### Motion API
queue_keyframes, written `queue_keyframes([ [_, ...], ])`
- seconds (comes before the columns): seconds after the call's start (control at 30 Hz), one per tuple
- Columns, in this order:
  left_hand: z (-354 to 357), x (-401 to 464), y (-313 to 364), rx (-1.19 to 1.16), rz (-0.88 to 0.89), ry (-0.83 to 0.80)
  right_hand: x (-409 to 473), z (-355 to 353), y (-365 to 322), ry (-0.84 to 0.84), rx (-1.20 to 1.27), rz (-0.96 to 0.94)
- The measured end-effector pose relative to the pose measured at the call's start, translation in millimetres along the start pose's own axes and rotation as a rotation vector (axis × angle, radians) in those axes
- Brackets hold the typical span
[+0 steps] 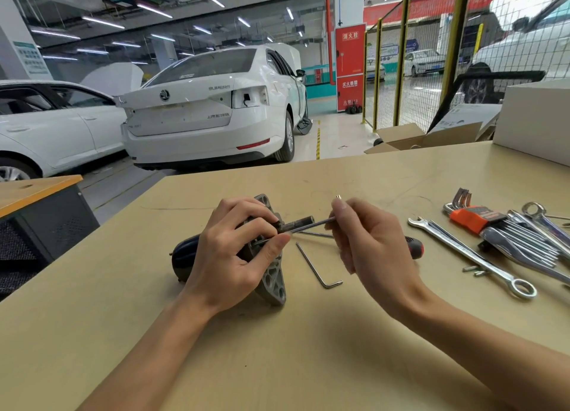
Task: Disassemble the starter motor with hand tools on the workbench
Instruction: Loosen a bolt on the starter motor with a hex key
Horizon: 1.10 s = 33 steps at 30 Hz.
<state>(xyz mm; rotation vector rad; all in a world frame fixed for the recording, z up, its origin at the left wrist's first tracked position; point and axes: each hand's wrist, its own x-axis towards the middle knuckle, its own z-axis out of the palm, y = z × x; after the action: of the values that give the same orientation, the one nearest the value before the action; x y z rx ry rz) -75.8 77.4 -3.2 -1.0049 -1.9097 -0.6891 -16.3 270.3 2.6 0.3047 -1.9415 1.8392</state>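
Note:
The starter motor (273,282) lies on the workbench (277,349), its dark body to the left and its grey mounting flange facing right. My left hand (237,250) grips it at the flange, fingers curled over the shaft end (300,223). My right hand (367,241) pinches a long thin bolt (311,225) that runs slantwise from the flange up to my fingertips, its head (338,197) showing above them. An L-shaped hex key (314,267) lies on the bench just right of the motor.
A red-and-black screwdriver handle (416,247) peeks out behind my right hand. Right of it lie a combination wrench (472,256), an orange hex key set (475,216), more wrenches (530,244) and small loose screws (473,270). A white box (533,120) stands at the back right. Cars are parked beyond the bench.

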Motion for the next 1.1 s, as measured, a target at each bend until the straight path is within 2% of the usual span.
queue_keyframes([
  [0.13, 0.0, 1.0, 0.3, -0.006, -0.004, 0.004, -3.1, 2.8, 2.2, 0.012, -0.164, -0.175],
  [0.27, -1.4, 1.6, 0.3, -0.013, -0.008, 0.002, -5.1, 4.4, 0.2, 0.02, -0.193, -0.236],
  [0.43, -1.7, 1.9, 0.8, -0.011, -0.009, -0.003, -7.9, 5.3, -5.6, -0.033, -0.071, -0.191],
  [0.7, -1.3, 0.8, 0.0, 0.013, -0.016, -0.006, -5.2, 3.4, -3.4, -0.028, 0.046, -0.119],
  [1.1, -0.4, 0.8, 0.5, 0.006, -0.017, 0.006, -3.1, 5.2, 0.0, 0.008, 0.038, -0.068],
])
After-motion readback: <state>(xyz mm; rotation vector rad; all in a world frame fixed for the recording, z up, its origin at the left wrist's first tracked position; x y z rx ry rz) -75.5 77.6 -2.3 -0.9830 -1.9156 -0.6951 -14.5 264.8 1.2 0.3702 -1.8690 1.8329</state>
